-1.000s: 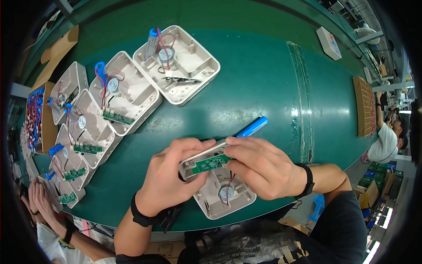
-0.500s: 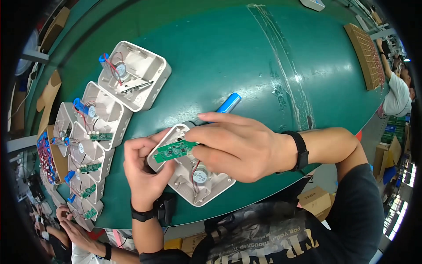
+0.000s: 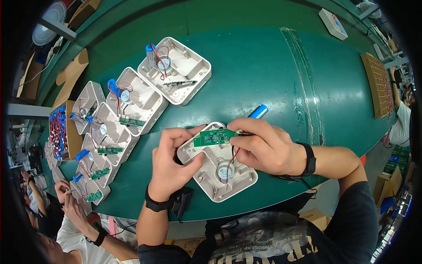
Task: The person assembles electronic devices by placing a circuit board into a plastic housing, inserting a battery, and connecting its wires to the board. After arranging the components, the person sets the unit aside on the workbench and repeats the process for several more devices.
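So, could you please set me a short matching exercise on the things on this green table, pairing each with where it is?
Things:
1. green circuit board
2. blue cylindrical cell
3. row of open white housings
4. black wristband

Places:
A. lying on the table just beyond the right hand
B. lined up to the left of the left hand
C. on the right wrist
D. pinched between both hands over an open white housing

Pairs: 1-D, 2-A, 3-B, 4-C
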Available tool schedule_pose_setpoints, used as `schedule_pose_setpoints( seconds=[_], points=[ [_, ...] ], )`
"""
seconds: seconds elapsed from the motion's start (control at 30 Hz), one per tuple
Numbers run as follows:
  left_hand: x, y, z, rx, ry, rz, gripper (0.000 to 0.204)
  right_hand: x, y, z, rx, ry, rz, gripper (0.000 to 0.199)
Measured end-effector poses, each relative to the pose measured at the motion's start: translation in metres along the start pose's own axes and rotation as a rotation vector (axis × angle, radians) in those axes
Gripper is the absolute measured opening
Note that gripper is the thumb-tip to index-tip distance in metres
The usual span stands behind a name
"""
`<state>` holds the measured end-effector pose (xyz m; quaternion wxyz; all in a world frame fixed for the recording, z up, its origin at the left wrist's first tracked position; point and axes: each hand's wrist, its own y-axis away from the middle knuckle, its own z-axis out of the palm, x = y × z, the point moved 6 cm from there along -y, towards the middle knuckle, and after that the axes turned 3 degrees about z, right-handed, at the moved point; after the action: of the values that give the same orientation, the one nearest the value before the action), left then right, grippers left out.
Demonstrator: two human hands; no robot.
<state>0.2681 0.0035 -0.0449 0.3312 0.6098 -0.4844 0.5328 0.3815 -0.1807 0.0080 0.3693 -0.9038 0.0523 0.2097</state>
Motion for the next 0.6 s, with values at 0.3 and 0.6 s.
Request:
schedule_pose_setpoints(
  seconds=[0.3, 0.6],
  points=[
    [0.006, 0.002, 0.011, -0.094, -0.123, 0.123, 0.055, -0.004, -0.013, 0.003, -0.179, 0.035, -0.032, 0.033],
    [0.028, 0.001, 0.02, -0.193, -0.268, 0.28, 0.054, -0.017, -0.005, 0.008, -0.339, 0.021, -0.023, 0.028]
  ],
)
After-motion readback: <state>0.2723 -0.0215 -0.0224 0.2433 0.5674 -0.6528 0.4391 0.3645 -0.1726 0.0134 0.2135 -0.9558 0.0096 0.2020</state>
